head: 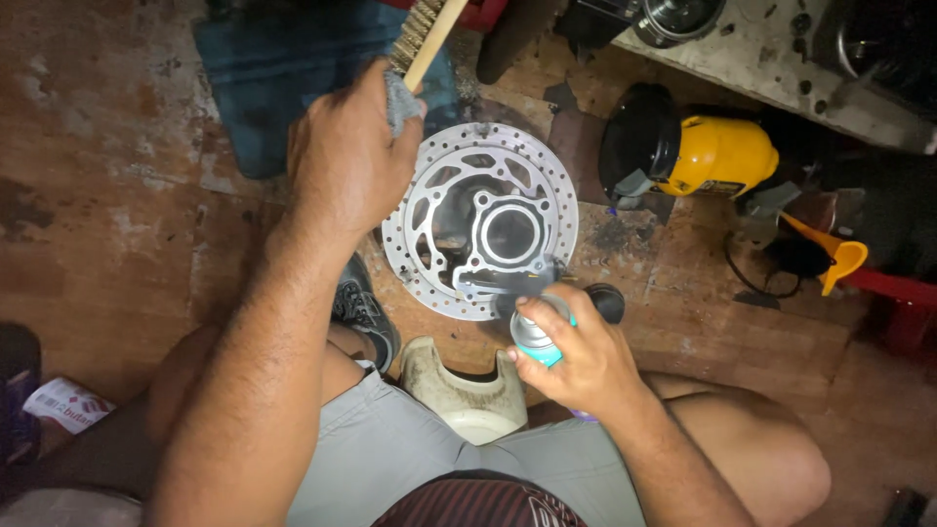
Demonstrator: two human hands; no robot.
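The left hand (pixel 346 161) is closed around a wooden-handled wire brush (pixel 422 34) and a grey rag (pixel 400 102), touching the drilled brake disc (pixel 480 220) beside it. The right hand (pixel 581 356), just below the disc, grips a teal-labelled spray can (pixel 535 337). A yellow-and-black tool (pixel 688 151) lies farther right.

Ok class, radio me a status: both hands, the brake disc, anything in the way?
Left hand grips wire brush and rag. Right hand holds spray can. Brake disc flat on floor. Black cap lies beside disc.

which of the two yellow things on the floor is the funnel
The funnel is the smaller orange-yellow cone farthest right, by the red edge. The bigger yellow and black machine lies nearer the brake disc.
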